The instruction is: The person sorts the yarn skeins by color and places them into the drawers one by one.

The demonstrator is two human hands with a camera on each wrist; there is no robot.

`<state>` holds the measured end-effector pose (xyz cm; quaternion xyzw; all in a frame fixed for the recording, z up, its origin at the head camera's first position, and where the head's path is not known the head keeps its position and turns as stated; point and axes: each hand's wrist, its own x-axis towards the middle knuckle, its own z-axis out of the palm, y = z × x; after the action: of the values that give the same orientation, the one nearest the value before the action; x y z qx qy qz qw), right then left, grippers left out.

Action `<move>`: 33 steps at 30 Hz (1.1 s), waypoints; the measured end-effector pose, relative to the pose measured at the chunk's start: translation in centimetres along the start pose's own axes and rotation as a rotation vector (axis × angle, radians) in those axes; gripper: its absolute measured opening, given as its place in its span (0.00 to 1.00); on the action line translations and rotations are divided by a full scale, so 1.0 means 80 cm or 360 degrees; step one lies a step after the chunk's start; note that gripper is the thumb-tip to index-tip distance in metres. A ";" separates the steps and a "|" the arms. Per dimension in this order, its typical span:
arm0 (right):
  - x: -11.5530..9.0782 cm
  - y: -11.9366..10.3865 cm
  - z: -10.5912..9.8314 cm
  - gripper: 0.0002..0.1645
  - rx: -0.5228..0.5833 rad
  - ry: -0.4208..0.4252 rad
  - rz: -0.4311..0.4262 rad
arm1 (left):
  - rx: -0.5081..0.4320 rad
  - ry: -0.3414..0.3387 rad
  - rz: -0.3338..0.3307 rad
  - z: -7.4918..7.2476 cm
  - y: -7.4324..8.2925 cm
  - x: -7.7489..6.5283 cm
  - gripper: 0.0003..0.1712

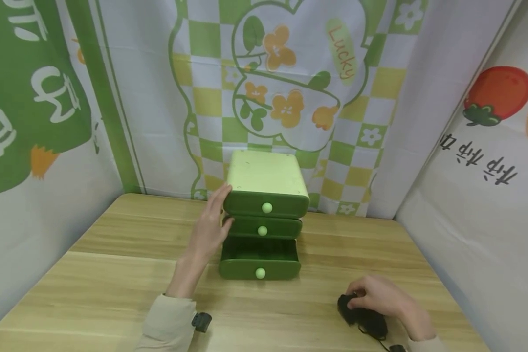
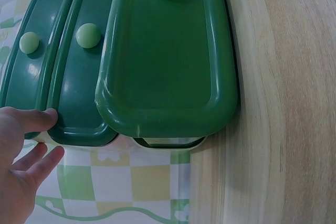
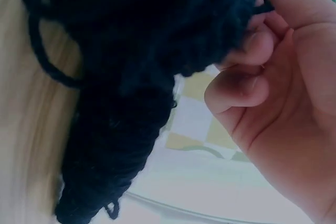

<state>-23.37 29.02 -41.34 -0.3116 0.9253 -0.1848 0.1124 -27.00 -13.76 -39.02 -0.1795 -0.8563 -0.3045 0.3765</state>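
A small drawer unit (image 1: 266, 171) has a pale green top and three dark green drawers with round pale knobs. Its bottom drawer (image 1: 259, 269) is pulled out, and the inside looks dark. My left hand (image 1: 207, 230) lies against the unit's left side. In the left wrist view, the thumb (image 2: 39, 120) touches the edge of the upper drawers' fronts, with straight fingers beside it. On the right of the table, my right hand (image 1: 378, 296) grips a bundle of black yarn (image 3: 121, 119). Loose loops hang from the yarn, and part of it is hidden by the fingers.
The wooden table (image 1: 114, 283) carries the unit near its back edge. Behind hangs a checked, printed curtain (image 1: 207, 63), with printed white cloth (image 1: 475, 205) on the right side. A dark strap piece (image 1: 201, 321) shows at the left sleeve.
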 end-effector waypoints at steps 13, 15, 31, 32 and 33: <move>0.023 -0.020 -0.010 0.07 -0.0161 0.0160 -0.0125 | -0.0024 0.0015 0.0017 0.000 0.002 0.000 0.53; 0.028 -0.026 -0.014 0.07 -0.0200 0.0202 -0.0154 | -0.0028 0.0023 0.0018 0.000 0.001 0.000 0.53; 0.079 -0.074 -0.033 0.08 -0.0396 0.0433 -0.0342 | -0.0045 0.0020 0.0011 0.001 -0.001 -0.001 0.53; 0.082 -0.076 -0.034 0.08 -0.0400 0.0443 -0.0351 | -0.0048 0.0018 0.0008 0.001 0.000 -0.001 0.53; 0.085 -0.079 -0.035 0.08 -0.0409 0.0456 -0.0365 | -0.0050 0.0016 0.0007 0.001 0.000 -0.001 0.53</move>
<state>-26.23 20.91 -36.84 -0.3970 0.9063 -0.1193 -0.0825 -27.00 -13.72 -39.14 -0.1857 -0.8491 -0.3180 0.3787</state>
